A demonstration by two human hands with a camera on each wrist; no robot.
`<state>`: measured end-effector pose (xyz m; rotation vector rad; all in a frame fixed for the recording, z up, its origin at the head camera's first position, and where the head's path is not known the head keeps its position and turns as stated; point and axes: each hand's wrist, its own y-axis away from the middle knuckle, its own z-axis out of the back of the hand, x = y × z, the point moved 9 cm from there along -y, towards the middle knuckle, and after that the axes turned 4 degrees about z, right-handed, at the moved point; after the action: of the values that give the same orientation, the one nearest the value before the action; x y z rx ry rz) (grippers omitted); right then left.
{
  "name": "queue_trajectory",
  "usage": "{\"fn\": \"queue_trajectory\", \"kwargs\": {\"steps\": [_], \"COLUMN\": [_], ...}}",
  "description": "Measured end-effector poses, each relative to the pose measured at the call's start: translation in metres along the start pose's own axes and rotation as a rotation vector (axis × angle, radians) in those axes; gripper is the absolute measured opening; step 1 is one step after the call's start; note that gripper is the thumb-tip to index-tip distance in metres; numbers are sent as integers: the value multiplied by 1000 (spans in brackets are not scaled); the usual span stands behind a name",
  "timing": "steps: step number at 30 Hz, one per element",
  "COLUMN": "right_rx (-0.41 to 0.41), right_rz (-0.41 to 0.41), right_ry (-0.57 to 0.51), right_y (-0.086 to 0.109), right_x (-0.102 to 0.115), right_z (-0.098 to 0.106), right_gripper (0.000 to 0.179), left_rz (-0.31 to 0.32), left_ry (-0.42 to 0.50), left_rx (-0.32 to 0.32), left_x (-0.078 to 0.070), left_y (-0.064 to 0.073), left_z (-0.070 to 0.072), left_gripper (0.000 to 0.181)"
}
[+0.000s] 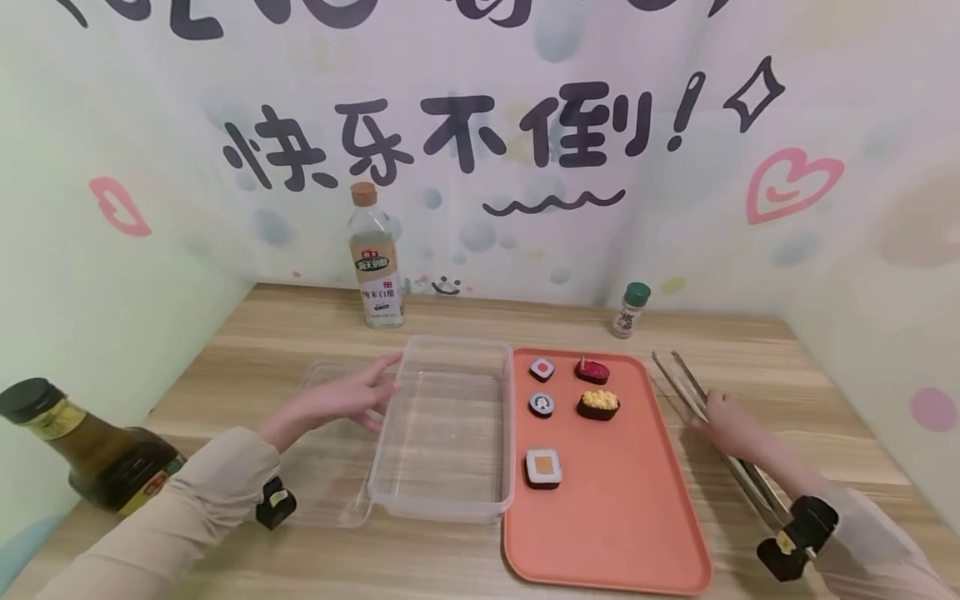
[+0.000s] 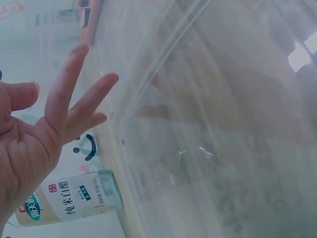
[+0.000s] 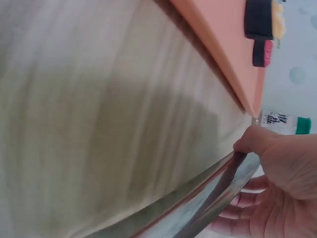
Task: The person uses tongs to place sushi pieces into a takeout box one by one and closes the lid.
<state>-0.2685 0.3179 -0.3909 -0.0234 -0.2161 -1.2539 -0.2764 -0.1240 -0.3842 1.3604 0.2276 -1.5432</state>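
My left hand [image 1: 348, 398] reaches to the left wall of a clear plastic container [image 1: 442, 505], fingers extended and spread, fingertips right at its rim. Below this hand lies a flat clear lid [image 1: 322, 508]. My right hand [image 1: 737, 427] grips long metal tongs [image 3: 208, 203] around the middle, thumb over the near arm, to the right of an orange tray [image 1: 600, 525]. On the tray lie several sushi pieces, among them a square roll [image 1: 543, 467] with an orange centre, a corn-topped piece [image 1: 598, 403] and a pink-topped piece [image 1: 592, 370].
A white rice vinegar bottle [image 1: 377, 275] stands at the back, behind the container. A small green-capped shaker [image 1: 631, 310] is behind the tray. At the far left a dark sauce bottle [image 1: 112, 458] stands near my left sleeve. A printed cloth [image 1: 480, 233] hangs behind the table.
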Motion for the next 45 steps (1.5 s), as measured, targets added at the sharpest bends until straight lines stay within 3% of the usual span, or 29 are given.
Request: {"fn": "queue_trajectory", "kwargs": {"steps": [4,11,15,20,26,36,42,45], "right_rx": [-111,-132,-98,-3,-24,-71,-150,-178], "right_rz": [78,187,270,312,381,454,506,519], "right_ry": [-25,13,63,108,246,410,551,550], "right_y": [-3,-19,-28,-40,-53,-60,-60,-61], "right_x": [9,43,69,98,124,148,155,157], "right_z": [17,42,50,47,44,47,51,58], "right_gripper": [37,40,40,44,37,21,23,25], "left_rz": [-1,-17,-11,-1,5,5,13,9], "left_ry": [18,13,7,15,6,1,8,18], "left_rx": [26,45,30,23,18,4,6,3], "left_x": [0,-1,-1,0,1,1,3,3], "left_y": [-2,0,1,1,0,-1,-2,-2], "left_z": [-4,-9,-9,-10,-9,-8,-7,-7], "left_gripper": [59,57,56,57,56,54,55,55]}}
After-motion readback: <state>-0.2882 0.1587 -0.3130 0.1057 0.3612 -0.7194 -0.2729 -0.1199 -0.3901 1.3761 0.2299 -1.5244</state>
